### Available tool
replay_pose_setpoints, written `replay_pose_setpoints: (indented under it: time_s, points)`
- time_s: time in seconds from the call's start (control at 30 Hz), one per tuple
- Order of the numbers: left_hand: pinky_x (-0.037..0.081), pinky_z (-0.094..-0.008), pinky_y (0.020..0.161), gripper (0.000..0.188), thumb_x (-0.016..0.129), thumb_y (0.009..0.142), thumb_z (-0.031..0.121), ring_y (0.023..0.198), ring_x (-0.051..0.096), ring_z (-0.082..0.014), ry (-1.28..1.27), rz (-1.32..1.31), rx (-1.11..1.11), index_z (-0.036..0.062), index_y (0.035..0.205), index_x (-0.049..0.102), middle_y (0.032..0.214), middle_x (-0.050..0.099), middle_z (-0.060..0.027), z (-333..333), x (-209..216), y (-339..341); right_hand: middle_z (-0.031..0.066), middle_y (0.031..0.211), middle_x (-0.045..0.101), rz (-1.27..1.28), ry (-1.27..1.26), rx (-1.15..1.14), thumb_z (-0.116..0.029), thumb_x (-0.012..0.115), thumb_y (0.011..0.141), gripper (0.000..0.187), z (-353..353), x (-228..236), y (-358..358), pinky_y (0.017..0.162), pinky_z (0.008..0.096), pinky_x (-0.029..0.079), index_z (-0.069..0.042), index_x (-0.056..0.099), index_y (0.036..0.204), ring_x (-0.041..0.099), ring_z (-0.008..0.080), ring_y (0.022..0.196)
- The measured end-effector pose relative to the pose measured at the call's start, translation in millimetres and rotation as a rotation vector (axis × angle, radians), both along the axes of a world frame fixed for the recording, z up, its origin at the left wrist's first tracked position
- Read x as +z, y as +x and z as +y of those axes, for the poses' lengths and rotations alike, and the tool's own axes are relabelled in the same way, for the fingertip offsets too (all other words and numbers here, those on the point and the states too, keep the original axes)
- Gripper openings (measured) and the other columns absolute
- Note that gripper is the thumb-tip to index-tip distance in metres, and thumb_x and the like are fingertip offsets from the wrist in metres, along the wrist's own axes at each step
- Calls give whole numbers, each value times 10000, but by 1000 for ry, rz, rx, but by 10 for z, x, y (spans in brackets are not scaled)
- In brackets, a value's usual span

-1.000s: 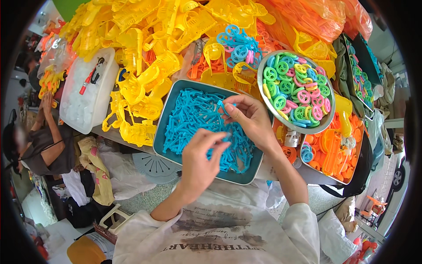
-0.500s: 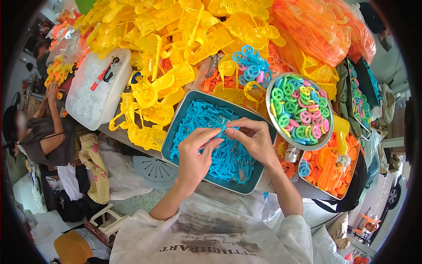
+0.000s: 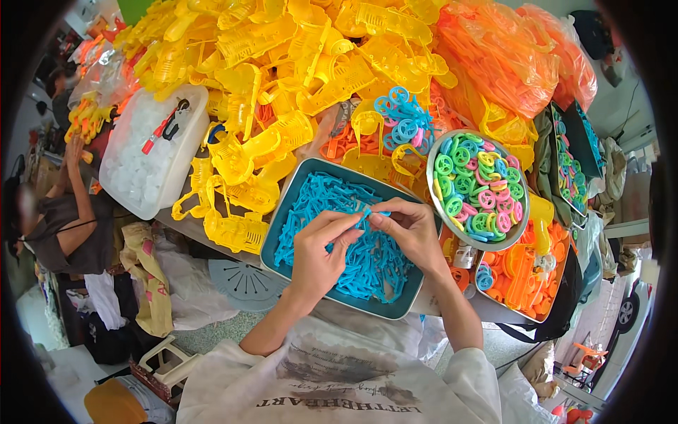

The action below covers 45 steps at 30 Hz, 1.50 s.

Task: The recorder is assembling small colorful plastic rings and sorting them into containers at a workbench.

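Head view. Both hands meet over a teal rectangular plastic tray [image 3: 277, 240] standing at the near edge of the worktop [image 3: 185, 227]. The tray is filled with small blue plastic parts [image 3: 367, 265]. Left hand [image 3: 319, 249] and right hand [image 3: 408, 230] each pinch one end of a single small blue plastic piece [image 3: 369, 213], held just above the heap; fingers of both hands closed on it, fingertips nearly touching.

Just right of the tray: a round metal bowl [image 3: 432, 187] of green, pink and yellow plastic rings. Beyond the tray: a large pile of yellow moulded plastic parts [image 3: 282, 63]. Far right: an orange-filled tray [image 3: 526, 283], with orange plastic bags [image 3: 508, 56] behind. Left on the worktop: a white translucent lidded box [image 3: 145, 166], a red-handled tool lying on its lid. Another person's arm [image 3: 74, 177] reaches in at the far left.
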<state>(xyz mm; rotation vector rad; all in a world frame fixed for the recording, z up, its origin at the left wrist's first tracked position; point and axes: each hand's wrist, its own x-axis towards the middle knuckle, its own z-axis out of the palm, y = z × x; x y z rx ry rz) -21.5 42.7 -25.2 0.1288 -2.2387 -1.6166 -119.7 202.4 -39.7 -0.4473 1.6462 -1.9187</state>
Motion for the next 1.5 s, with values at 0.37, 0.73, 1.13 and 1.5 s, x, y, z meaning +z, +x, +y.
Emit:
replay_pose_setpoints:
  time_s: [0.37, 0.73, 1.13, 1.5]
  points:
    - [562, -275, 628, 225, 669, 867, -25, 734, 692, -200, 19, 51, -70, -41, 1091, 678, 898, 662, -125, 107, -124, -104, 86, 978, 654, 327, 135, 63, -89, 709, 883, 170, 87, 108, -131, 803, 278, 533, -4, 716, 1030, 640, 151, 911]
    - [548, -271, 558, 209, 646, 884, -21, 651, 666, -188, -22, -12, -252, -38, 1090, 671, 870, 642, -119, -8, -17, -190, 51, 973, 669, 119, -24, 12, -161, 708, 906, 207, 191, 56, 32, 802, 261, 519, -19, 707, 1057, 643, 116, 895]
    - [557, -265, 657, 231, 662, 827, -73, 698, 673, -174, -72, -67, -437, -59, 1057, 686, 918, 671, -126, -182, 44, -192, 71, 915, 677, 196, 235, -225, -62, 721, 862, 177, 184, 281, 402, 761, 246, 530, 16, 726, 1021, 641, 107, 858]
    - [551, -249, 731, 318, 634, 846, -96, 818, 699, -145, 230, -208, -247, -4, 1144, 693, 937, 717, -146, 98, -41, 19, 83, 850, 673, 396, 387, -242, -25, 727, 820, 120, 230, 347, 500, 719, 267, 516, 15, 715, 931, 634, 138, 785]
